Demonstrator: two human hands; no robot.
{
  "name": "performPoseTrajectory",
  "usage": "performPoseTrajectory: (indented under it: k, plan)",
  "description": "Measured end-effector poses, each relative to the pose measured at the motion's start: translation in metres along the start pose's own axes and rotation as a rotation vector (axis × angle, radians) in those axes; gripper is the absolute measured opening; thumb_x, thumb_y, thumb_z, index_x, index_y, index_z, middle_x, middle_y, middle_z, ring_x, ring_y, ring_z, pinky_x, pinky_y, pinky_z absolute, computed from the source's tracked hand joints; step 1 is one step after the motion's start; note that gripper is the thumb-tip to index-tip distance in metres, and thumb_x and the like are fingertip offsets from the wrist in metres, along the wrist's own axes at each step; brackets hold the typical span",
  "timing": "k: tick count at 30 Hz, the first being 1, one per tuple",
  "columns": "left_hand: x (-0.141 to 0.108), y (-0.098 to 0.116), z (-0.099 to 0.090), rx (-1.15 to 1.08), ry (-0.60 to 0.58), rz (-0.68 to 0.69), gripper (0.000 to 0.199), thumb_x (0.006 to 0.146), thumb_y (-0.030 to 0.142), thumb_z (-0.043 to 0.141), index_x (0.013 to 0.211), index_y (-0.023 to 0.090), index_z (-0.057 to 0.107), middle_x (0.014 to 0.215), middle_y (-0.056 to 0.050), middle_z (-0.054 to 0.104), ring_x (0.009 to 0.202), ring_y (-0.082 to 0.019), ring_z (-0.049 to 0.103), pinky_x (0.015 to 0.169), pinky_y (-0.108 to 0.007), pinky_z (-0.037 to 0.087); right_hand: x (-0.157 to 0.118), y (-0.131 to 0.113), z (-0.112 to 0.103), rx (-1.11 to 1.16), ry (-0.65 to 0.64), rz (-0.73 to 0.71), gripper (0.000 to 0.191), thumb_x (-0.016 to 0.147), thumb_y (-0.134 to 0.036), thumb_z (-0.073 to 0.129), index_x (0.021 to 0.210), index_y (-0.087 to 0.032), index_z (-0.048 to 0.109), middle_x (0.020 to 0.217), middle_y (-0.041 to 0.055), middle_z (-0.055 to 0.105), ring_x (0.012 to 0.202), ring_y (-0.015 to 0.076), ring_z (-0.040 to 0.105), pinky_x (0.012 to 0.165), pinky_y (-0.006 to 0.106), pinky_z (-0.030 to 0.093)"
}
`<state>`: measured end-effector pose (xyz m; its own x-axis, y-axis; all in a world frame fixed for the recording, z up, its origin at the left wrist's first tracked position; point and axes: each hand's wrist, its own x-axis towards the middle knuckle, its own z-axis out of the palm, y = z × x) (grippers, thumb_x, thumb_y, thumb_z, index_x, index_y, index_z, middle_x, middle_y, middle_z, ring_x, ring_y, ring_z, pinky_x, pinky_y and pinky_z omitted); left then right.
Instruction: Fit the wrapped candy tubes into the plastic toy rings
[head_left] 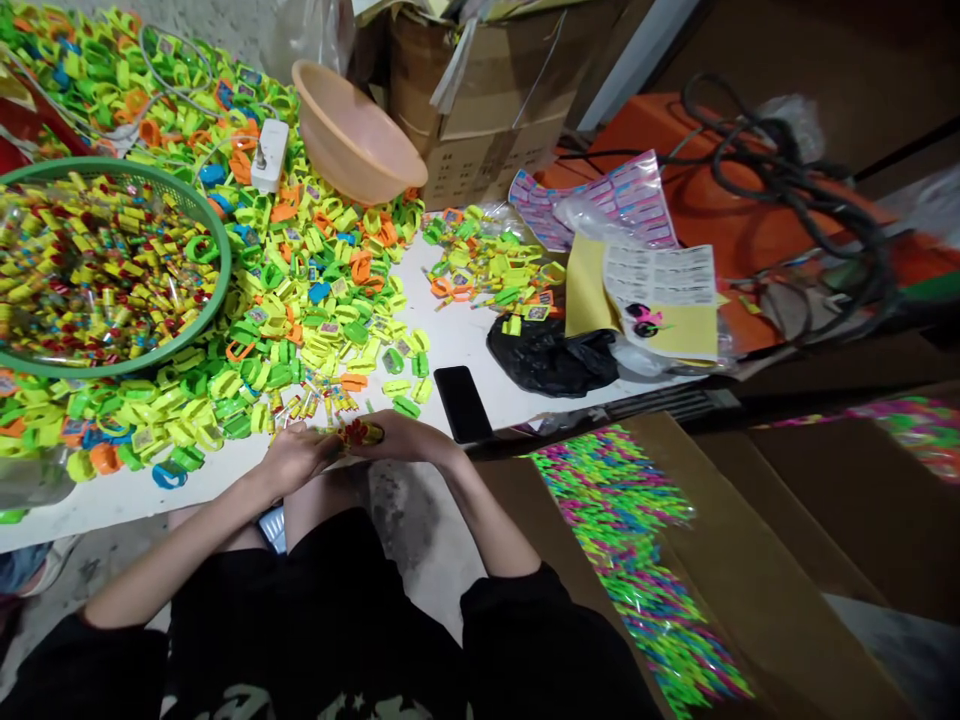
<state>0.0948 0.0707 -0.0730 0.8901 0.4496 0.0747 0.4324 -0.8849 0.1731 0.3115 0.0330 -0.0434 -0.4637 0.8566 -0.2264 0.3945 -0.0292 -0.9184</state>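
My right hand (397,437) is curled around a bunch of small candy-filled tubes (361,432) with red and yellow ends. Close beside it, my left hand (296,458) is closed, its fingertips near the bunch; what they pinch is hidden. Both hands are at the table's front edge, above my lap. Just beyond them lies a loose group of the same tubes (319,398). Around these spreads a large heap of plastic toy watches (292,300), mostly yellow and green, with some orange and blue.
A green basket (217,300) full of tubes stands left. A peach bowl (352,130) and a white power strip (270,155) rest on the heap. Right are a phone (462,403), a black bag (551,355), printed sheets (664,290) and an open carton (720,520) of bright sticks.
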Motion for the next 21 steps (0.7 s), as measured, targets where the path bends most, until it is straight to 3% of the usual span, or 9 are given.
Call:
performPoseTrajectory:
  k: [5, 11, 15, 21]
  plan:
    - [0.008, -0.005, -0.004, -0.056, 0.033, 0.008, 0.035, 0.095, 0.040, 0.034, 0.094, 0.020, 0.063, 0.071, -0.002, 0.065, 0.063, -0.015, 0.055, 0.062, -0.027, 0.037, -0.005, 0.008, 0.001, 0.065, 0.051, -0.004, 0.024, 0.076, -0.036, 0.062, 0.083, -0.013, 0.062, 0.070, -0.0020, 0.056, 0.063, 0.0108, 0.046, 0.057, 0.021, 0.037]
    - [0.020, -0.018, -0.032, -0.226, 0.062, 0.141, 0.025, 0.088, 0.037, 0.053, 0.107, 0.022, 0.062, 0.110, -0.009, 0.063, 0.106, -0.023, 0.054, 0.092, -0.037, 0.038, -0.012, 0.008, 0.005, 0.193, 0.187, 0.045, 0.033, 0.073, -0.044, 0.065, 0.082, -0.013, 0.062, 0.065, -0.0033, 0.053, 0.057, 0.0089, 0.044, 0.054, 0.021, 0.036]
    - [0.018, -0.013, -0.045, -0.429, -0.059, 0.106, 0.027, 0.090, 0.035, 0.049, 0.112, 0.021, 0.059, 0.104, -0.007, 0.065, 0.095, -0.018, 0.061, 0.080, -0.026, 0.046, -0.017, 0.001, 0.006, 0.213, 0.179, 0.041, 0.035, 0.072, -0.045, 0.067, 0.084, -0.012, 0.064, 0.066, -0.0028, 0.054, 0.056, 0.0086, 0.043, 0.054, 0.021, 0.036]
    - [0.016, -0.010, -0.057, -0.394, -0.106, 0.127, 0.024, 0.092, 0.036, 0.045, 0.100, 0.020, 0.062, 0.099, -0.006, 0.064, 0.090, -0.018, 0.061, 0.073, -0.024, 0.046, -0.017, 0.000, 0.002, 0.240, 0.112, 0.008, 0.036, 0.069, -0.044, 0.071, 0.085, -0.013, 0.065, 0.076, 0.0004, 0.061, 0.066, 0.0119, 0.049, 0.061, 0.023, 0.040]
